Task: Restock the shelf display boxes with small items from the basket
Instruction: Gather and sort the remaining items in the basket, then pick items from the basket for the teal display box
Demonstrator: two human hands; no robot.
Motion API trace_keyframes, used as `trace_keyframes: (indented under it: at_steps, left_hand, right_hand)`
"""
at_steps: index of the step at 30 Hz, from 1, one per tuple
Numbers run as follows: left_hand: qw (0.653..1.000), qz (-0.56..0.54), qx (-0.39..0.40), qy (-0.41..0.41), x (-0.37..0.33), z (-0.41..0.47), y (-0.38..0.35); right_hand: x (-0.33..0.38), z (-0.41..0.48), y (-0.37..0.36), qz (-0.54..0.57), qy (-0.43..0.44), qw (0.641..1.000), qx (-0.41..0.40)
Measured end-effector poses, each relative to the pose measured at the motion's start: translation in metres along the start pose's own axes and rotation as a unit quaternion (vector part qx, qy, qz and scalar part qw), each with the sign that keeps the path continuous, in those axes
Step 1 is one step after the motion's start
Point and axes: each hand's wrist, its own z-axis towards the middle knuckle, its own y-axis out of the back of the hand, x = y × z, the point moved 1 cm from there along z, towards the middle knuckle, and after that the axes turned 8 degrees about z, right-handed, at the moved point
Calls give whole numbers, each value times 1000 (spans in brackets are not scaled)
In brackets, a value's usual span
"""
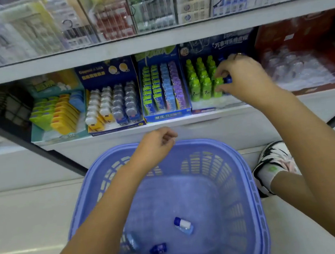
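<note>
My right hand [242, 77] pinches a blue bottle [228, 79] into the display box [204, 110] beside the green bottles [201, 82], my left hand [156, 144] hangs loosely curled and empty, and about 3 small items [183, 225] still lie in the basket [239, 191]

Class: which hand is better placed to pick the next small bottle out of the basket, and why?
The left. The left hand hovers empty above the basket, with a small bottle lying below it. The right hand is up at the shelf, holding a blue-capped item beside the green bottles.
</note>
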Motion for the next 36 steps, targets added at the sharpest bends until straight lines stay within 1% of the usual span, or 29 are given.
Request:
trace_keyframes:
  at_steps: [1,2,3,5,7,9,10,12,14,16,17,18,20,22,24,25,26,28,29,31,33,36]
  left_hand:
    - [997,46,43,48,22,-9,-1]
    - [986,98,98,88,44,-19,-5]
    - [968,147,165,121,64,-31,-10]
    - [911,231,305,156,97,-57,-25]
    - [848,295,413,150,126,-82,-44]
    - [803,347,462,146,149,-100,-60]
    - [791,362,468,154,156,-106,-66]
    - [784,374,467,168,163,-112,-75]
    - [768,392,486,143,165,-110,-84]
    - [747,414,511,97,167,-106,-89]
    - [742,420,517,69,170,-104,-91]
    - [743,414,521,66,172,-102,-92]
    - [758,388,517,90,179,-99,-98]
    - [770,366,506,132,181,-98,-99]
    - [782,341,497,159,190,-98,-101]
    - [790,326,492,167,196,-96,-103]
    - [800,305,484,178,198,-95,-101]
    - [816,256,471,217,202,-91,-101]
    - [823,229,467,230,202,-88,-101]
    - [833,190,472,216,203,-86,-106]
    - [841,169,465,220,199,-84,-103]
    - [857,108,439,246,188,-81,-93]
  right_hand:
    - [19,-8,-9,50,13,998,34]
    - [39,-17,-24,83,25,992,93]
    - [60,-27,-44,103,40,980,165]
    - [99,-57,-96,123,68,938,315]
    - [128,-94,-156,119,61,881,453]
    - [145,-130,-212,101,53,827,550]
    - [150,-147,-236,96,51,806,582]
    - [158,-174,-272,80,55,774,625]
    - [163,-196,-299,52,67,748,658]
    - [164,-209,-315,32,70,732,677]
    - [161,-213,-320,35,57,736,674]
    - [157,-214,-324,49,43,746,663]
    - [149,-212,-328,81,16,771,631]
    - [143,-207,-330,114,-11,788,605]
    - [135,-198,-328,158,-61,804,569]
    - [129,-191,-324,163,-67,816,550]
    - [122,-184,-321,148,-56,832,533]
    - [110,-176,-315,49,-4,850,524]
    - [106,-176,-313,-11,12,848,530]
    - [102,-181,-313,-88,15,834,545]
    - [101,-190,-318,-117,16,833,541]
    - [98,-196,-323,-126,9,844,522]
